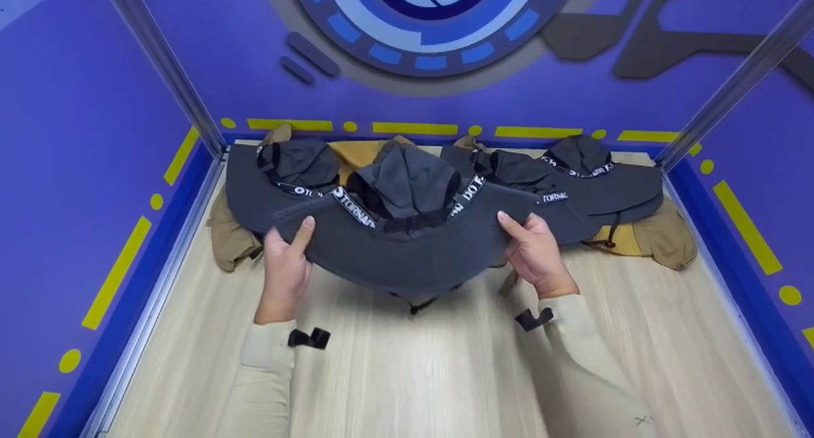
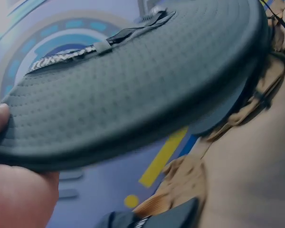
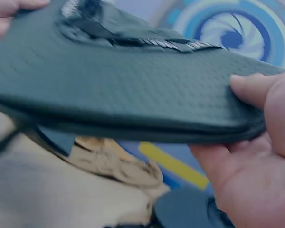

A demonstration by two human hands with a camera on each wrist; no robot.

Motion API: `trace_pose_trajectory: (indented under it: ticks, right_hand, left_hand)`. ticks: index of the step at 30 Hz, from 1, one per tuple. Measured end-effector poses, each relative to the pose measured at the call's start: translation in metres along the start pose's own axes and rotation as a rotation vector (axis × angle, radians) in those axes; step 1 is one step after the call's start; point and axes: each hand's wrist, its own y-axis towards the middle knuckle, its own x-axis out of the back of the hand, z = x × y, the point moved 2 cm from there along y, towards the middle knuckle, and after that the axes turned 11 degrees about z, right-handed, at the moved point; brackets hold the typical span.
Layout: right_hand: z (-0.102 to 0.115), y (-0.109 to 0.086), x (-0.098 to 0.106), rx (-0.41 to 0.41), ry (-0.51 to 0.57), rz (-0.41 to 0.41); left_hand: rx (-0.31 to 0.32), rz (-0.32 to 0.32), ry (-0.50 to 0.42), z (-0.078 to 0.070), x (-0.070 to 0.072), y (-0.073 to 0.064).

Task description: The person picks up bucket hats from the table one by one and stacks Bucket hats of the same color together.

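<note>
A dark grey sun hat point(image 1: 407, 253) with a wide brim, its underside and lettered sweatband facing me, is held up in front of other hats. My left hand point(image 1: 286, 273) pinches the brim's left end, thumb on the near face. At the opposite end, my right hand point(image 1: 537, 253) grips the brim the same way. From the left wrist view, the stitched brim point(image 2: 133, 95) spans the picture, with the left thumb at its edge. The right wrist view shows the right thumb point(image 3: 251, 90) on top and the fingers under the brim. A dark cord dangles below the hat.
Behind it along the back wall lie more hats: a dark one point(image 1: 248, 184) at left and overlapping ones point(image 1: 626, 187) at right, with tan cloth point(image 1: 668, 234) at both ends. Blue panels point(image 1: 82, 171) enclose the pale wooden table point(image 1: 407, 374) on three sides.
</note>
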Motion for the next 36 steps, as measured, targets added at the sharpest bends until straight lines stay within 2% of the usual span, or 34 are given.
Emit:
trace_pose_trajectory:
  ticks: [3, 7, 11, 15, 19, 23, 28, 30, 33, 36]
  right_hand:
    - [0.008, 0.009, -0.018, 0.083, -0.041, -0.024]
    - [0.012, 0.017, -0.036, 0.205, -0.074, -0.073]
    - [0.002, 0.017, -0.043, 0.219, -0.270, -0.130]
    - [-0.022, 0.011, -0.041, 0.123, -0.467, -0.131]
    - [-0.051, 0.006, -0.038, 0.020, -0.506, -0.101]
    - [-0.075, 0.005, -0.033, -0.017, -0.485, -0.094]
    - [-0.097, 0.001, -0.030, -0.043, -0.438, -0.107]
    - [-0.104, -0.002, -0.029, -0.058, -0.455, -0.120]
    - [-0.110, -0.008, -0.027, -0.092, -0.547, -0.152]
    - [-0.112, -0.014, -0.024, -0.130, -0.721, -0.200]
  left_hand:
    - [-0.053, -0.041, 0.089, -0.014, 0.006, 0.014]
    - [-0.122, -0.052, 0.196, -0.033, 0.012, 0.026]
    - [-0.138, -0.078, 0.251, -0.037, 0.026, 0.024]
    - [-0.084, -0.111, 0.216, -0.023, 0.049, 0.012]
    - [-0.026, -0.147, 0.227, -0.002, 0.074, -0.003]
    - [0.027, -0.182, 0.326, 0.016, 0.092, -0.014]
    - [0.116, -0.184, 0.434, 0.034, 0.107, -0.023]
    - [0.164, -0.174, 0.475, 0.041, 0.111, -0.025]
    - [0.236, -0.154, 0.529, 0.049, 0.115, -0.028]
    - [0.292, -0.129, 0.609, 0.054, 0.116, -0.028]
